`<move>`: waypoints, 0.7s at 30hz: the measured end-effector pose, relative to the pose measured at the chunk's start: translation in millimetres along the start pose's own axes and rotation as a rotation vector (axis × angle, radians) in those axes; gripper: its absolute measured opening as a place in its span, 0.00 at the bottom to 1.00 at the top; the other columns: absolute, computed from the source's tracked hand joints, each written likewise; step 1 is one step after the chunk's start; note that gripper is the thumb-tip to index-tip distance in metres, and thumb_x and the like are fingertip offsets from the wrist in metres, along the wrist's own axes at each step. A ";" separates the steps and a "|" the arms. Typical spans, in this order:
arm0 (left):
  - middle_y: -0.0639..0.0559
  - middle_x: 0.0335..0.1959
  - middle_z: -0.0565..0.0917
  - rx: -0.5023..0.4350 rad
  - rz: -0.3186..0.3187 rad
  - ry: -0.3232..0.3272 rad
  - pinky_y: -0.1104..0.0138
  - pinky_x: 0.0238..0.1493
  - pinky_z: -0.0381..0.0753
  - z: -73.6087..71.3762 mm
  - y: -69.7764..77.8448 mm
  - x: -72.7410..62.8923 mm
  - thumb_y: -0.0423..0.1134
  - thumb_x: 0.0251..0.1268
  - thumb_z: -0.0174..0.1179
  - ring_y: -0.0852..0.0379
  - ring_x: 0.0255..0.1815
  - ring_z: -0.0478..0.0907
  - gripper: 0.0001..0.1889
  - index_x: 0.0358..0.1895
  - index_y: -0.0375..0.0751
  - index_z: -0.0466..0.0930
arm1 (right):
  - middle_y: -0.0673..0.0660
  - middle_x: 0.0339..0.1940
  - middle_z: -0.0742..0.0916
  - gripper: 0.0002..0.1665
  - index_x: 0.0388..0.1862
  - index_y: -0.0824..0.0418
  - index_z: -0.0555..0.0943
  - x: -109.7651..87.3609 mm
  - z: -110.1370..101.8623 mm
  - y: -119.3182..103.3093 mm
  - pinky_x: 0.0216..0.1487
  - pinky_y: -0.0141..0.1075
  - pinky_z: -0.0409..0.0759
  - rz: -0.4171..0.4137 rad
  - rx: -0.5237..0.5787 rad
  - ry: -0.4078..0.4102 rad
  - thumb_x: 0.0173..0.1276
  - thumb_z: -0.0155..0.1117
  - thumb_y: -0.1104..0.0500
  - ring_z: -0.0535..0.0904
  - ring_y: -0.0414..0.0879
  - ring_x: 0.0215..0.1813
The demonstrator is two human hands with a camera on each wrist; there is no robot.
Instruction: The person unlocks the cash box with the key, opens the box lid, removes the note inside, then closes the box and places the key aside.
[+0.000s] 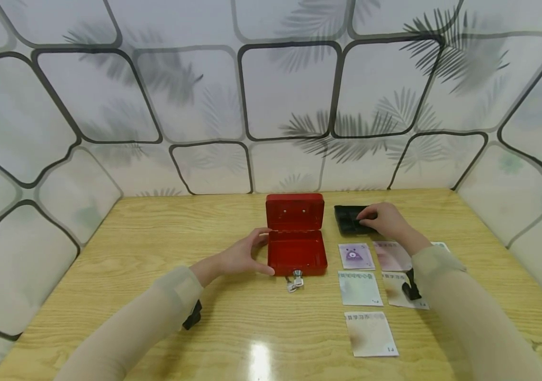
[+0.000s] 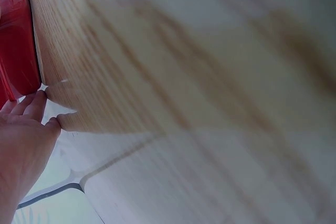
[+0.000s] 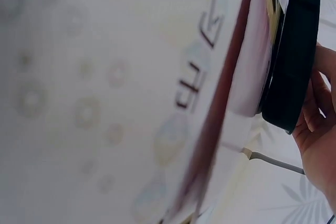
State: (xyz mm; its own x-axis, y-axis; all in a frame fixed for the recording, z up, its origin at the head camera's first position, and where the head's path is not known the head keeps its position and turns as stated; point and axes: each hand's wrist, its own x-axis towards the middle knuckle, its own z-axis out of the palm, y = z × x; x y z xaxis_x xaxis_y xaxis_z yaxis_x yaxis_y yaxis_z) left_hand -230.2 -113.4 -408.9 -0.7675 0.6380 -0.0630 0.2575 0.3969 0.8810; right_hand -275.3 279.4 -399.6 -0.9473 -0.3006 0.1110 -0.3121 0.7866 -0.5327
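A red metal cash box (image 1: 295, 248) stands open at the table's middle, its lid upright and keys (image 1: 295, 281) hanging from the front lock. My left hand (image 1: 244, 255) rests against the box's left side, fingers curved round its corner; the left wrist view shows the fingertips (image 2: 37, 103) touching the red box (image 2: 16, 45). My right hand (image 1: 385, 219) grips a black plastic tray (image 1: 349, 219) lying right of the box; the right wrist view shows the tray's edge (image 3: 291, 51) held by the fingers (image 3: 320, 140).
Several play-money notes lie in front of the tray: a purple one (image 1: 356, 256), a pink one (image 1: 391, 256), pale ones (image 1: 359, 288) (image 1: 371, 333). The wooden table (image 1: 133, 254) is walled by patterned panels (image 1: 290, 90) on three sides.
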 end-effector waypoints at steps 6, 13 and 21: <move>0.38 0.72 0.63 -0.002 -0.002 0.003 0.50 0.72 0.48 0.5 -0.8 0.7 0.35 0.52 0.74 0.45 0.73 0.58 0.48 0.72 0.37 0.51 | 0.62 0.39 0.86 0.07 0.42 0.67 0.85 -3.1 -6.5 -7.1 0.43 0.50 0.79 0.008 -0.003 0.013 0.68 0.64 0.65 0.81 0.56 0.41; 0.37 0.71 0.64 -0.010 0.015 0.010 0.49 0.72 0.48 0.6 0.6 -0.1 0.34 0.52 0.74 0.44 0.73 0.58 0.47 0.71 0.36 0.52 | 0.59 0.37 0.86 0.07 0.42 0.66 0.85 -14.5 -24.9 -18.8 0.39 0.47 0.79 -0.022 -0.030 0.048 0.67 0.65 0.65 0.81 0.53 0.38; 0.37 0.71 0.64 0.005 0.011 0.008 0.49 0.72 0.49 0.5 -0.7 0.2 0.35 0.52 0.75 0.44 0.73 0.58 0.48 0.71 0.37 0.51 | 0.54 0.34 0.86 0.05 0.39 0.64 0.86 -39.9 -37.9 -34.7 0.33 0.40 0.77 -0.124 -0.060 0.056 0.64 0.67 0.67 0.78 0.45 0.33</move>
State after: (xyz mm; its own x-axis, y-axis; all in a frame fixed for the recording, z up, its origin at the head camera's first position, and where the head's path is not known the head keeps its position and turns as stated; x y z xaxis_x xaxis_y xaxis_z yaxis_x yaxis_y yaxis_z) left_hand -230.2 -113.2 -409.8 -0.7693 0.6370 -0.0492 0.2694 0.3933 0.8791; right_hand -229.5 284.5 -353.7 -0.9032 -0.3685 0.2202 -0.4293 0.7764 -0.4615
